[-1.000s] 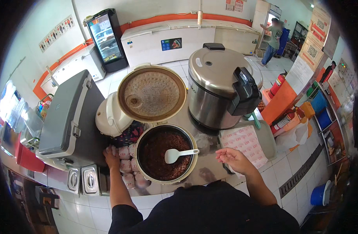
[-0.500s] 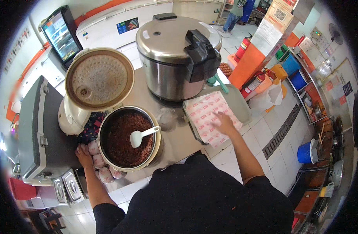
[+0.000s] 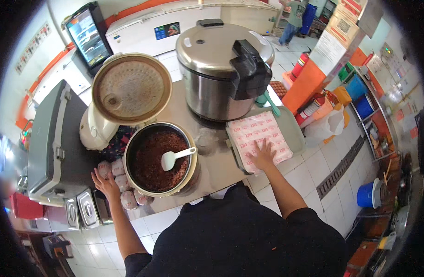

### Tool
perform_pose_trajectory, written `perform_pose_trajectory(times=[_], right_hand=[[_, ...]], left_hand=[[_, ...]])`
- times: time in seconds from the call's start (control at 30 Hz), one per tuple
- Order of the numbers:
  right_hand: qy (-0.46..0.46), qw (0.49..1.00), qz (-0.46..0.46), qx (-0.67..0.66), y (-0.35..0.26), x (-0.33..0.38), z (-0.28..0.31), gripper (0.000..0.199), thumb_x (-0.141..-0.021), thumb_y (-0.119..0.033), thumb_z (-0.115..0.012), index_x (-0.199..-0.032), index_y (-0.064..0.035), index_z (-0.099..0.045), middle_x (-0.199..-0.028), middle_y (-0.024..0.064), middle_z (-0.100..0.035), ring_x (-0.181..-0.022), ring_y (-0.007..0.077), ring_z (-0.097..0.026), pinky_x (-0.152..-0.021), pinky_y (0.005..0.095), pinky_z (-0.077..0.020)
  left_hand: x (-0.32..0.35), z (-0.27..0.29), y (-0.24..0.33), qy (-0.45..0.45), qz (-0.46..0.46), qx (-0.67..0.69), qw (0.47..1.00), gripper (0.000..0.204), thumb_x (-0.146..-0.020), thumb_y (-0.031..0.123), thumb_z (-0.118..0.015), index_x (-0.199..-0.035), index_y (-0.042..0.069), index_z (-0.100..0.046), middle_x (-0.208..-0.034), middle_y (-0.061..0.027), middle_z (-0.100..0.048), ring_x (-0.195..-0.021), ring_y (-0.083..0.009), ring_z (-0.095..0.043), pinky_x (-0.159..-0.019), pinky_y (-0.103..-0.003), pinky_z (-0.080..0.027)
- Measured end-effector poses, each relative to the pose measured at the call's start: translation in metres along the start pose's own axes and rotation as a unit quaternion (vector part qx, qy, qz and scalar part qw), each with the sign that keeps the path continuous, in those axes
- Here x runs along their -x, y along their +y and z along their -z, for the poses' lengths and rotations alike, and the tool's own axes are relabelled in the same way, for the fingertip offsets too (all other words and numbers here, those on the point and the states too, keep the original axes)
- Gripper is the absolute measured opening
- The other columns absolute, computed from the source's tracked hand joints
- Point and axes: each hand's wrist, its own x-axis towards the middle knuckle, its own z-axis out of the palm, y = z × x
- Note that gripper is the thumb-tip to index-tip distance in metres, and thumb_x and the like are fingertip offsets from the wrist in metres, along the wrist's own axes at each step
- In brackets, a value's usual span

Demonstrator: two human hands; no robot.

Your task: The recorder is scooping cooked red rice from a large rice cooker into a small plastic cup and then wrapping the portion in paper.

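My right hand [image 3: 262, 157] lies spread on a stack of pink-printed wrapping paper [image 3: 258, 131], which rests on a grey-green tray [image 3: 291, 127]. My left hand [image 3: 106, 184] is open, fingers apart, beside several paper-wrapped bundles [image 3: 122, 183] lying close together. One wrapped bundle [image 3: 104, 169] sits just past its fingertips. Between my hands stands an open rice cooker [image 3: 192, 173] with dark reddish-brown rice [image 3: 152, 161] inside. A white rice paddle [image 3: 169, 160] rests on the rice, its handle reaching toward the right rim. The cooker's raised lid [image 3: 132, 87] leans back behind it.
A large steel cooker [image 3: 212, 87] with a black handle stands at the table's far side. At left is a grey cooler box [image 3: 59, 143], with steel lidded pans [image 3: 88, 207] near it. A green scoop [image 3: 272, 105] lies behind the tray. Far off, a person [image 3: 295, 21] stands near freezers.
My left hand has come off the wrapped bundle, uncovering it, and its fingers have spread. My right hand has settled flat on the paper stack. The whole view has shifted slightly.
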Motion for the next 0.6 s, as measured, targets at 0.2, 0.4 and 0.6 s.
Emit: perform_pose_trajectory(times=[0.2, 0.4, 0.6], right_hand=[[0.233, 0.968, 0.069, -0.058, -0.035, -0.01, 0.005, 0.063, -0.083, -0.047, -0.053, -0.134, -0.0126, -0.038, -0.14, 0.0217, -0.03, -0.129, 0.0376, -0.027, -0.1, 0.0602, -0.0192], [0.184, 0.78, 0.542, -0.253, -0.216, 0.023, 0.143, 0.028, -0.076, -0.027, -0.067, -0.088, -0.002, -0.065, -0.082, 0.0154, -0.063, -0.083, 0.0305, -0.058, -0.076, 0.0366, -0.0451], [0.003, 0.782, 0.605, 0.151, -0.302, 0.02, 0.117, 0.013, -0.068, -0.018, -0.066, -0.071, -0.0047, -0.067, -0.071, 0.0148, -0.063, -0.072, 0.0329, -0.062, -0.068, 0.041, -0.0463]], left_hand=[[0.042, 0.049, 0.036, -0.011, 0.027, 0.101, 0.994, 0.06, -0.09, 0.035, -0.046, -0.138, 0.006, -0.025, -0.143, -0.0195, -0.02, -0.131, -0.0377, -0.022, -0.104, -0.052, -0.016], [0.045, 0.085, 0.089, 0.016, -0.012, 0.216, 0.976, 0.057, -0.09, 0.033, -0.046, -0.135, 0.001, -0.03, -0.141, -0.0206, -0.026, -0.129, -0.0365, -0.026, -0.104, -0.045, -0.02], [0.0, 0.132, 0.155, 0.019, -0.051, 0.335, 0.941, 0.053, -0.089, 0.028, -0.047, -0.131, 0.0, -0.034, -0.14, -0.0195, -0.027, -0.127, -0.0361, -0.028, -0.103, -0.044, -0.023]])
